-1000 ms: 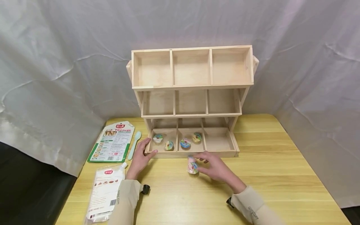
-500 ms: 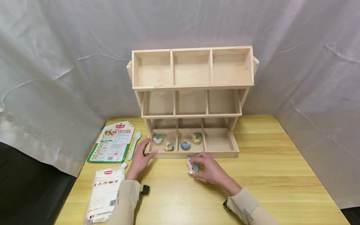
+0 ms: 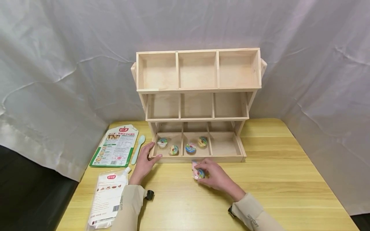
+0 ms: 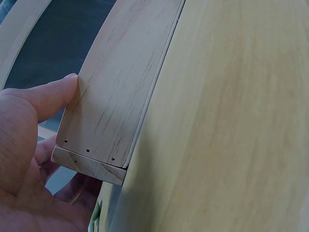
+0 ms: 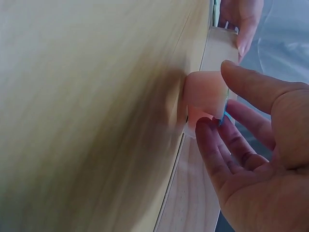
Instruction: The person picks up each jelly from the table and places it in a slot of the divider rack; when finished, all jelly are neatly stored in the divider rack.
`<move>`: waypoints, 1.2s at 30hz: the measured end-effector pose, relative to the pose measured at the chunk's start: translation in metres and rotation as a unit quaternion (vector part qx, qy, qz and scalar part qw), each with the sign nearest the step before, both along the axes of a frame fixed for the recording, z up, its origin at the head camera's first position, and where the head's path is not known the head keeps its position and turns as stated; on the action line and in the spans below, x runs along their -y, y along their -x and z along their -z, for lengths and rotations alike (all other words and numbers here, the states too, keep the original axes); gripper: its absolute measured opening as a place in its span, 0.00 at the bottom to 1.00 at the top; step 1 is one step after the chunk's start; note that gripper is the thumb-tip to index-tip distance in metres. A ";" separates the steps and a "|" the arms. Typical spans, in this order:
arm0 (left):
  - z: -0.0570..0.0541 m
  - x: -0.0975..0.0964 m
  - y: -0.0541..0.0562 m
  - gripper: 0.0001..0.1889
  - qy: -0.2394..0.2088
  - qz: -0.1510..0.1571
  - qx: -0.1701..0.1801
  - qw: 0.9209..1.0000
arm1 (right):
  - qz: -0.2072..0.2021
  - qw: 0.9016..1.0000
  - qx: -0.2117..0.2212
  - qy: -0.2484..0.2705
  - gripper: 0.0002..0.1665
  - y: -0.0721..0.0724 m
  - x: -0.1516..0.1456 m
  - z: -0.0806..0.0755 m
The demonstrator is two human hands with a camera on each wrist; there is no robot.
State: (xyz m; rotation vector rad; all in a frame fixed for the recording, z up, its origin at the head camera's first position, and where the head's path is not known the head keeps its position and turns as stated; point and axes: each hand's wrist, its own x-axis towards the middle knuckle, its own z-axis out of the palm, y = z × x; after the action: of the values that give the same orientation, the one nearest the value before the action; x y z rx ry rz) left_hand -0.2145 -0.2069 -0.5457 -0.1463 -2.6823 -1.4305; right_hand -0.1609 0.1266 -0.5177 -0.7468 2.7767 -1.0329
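My left hand [image 3: 144, 164] grips the front left corner of the wooden display rack [image 3: 199, 159]. In the left wrist view its thumb lies at the top edge of the front board [image 4: 116, 92], the other fingers around the side. My right hand [image 3: 217, 175] pinches a pink jelly cup [image 3: 198, 173] just before the rack, thumb on the near side, fingertips on the far side. Its pale pink body [image 5: 205, 91] shows in the right wrist view, lid facing the palm. Right behind it, against the rack, is another pink jelly cup [image 3: 194, 164], partly covered by the fingers.
Two jelly cups [image 3: 173, 149] lie in the bottom left compartment and two more jelly cups [image 3: 190, 147] in the bottom middle one. Left of the rack lie a green-edged packet [image 3: 115, 146], a pale green spoon [image 3: 138, 149] and a white spouted pouch [image 3: 107, 200].
My right hand has moved slightly left and its thumb and fingers have come in around the nearer pink jelly cup. My left hand stays on the rack's corner.
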 end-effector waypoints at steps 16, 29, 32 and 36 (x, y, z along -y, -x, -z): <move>0.000 0.001 0.000 0.40 -0.011 0.002 0.026 1.000 | -0.002 1.000 -0.016 -0.015 0.29 0.000 -0.002 -0.002; 0.001 0.001 0.001 0.40 -0.009 0.000 0.018 1.000 | 0.023 1.000 0.013 0.016 0.29 0.002 -0.010 -0.028; 0.000 0.000 0.001 0.40 -0.011 -0.001 0.014 1.000 | 0.027 1.000 0.002 0.017 0.29 0.006 -0.014 -0.032; 0.000 0.000 0.001 0.40 -0.008 -0.001 0.016 1.000 | 0.030 0.999 -0.016 0.023 0.29 0.011 -0.019 -0.038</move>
State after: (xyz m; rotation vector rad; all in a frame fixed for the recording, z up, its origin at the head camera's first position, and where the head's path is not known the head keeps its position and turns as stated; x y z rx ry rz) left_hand -0.2154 -0.2074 -0.5452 -0.1195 -2.6949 -1.4650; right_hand -0.1720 0.1455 -0.4802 -0.6949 2.8281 -1.1079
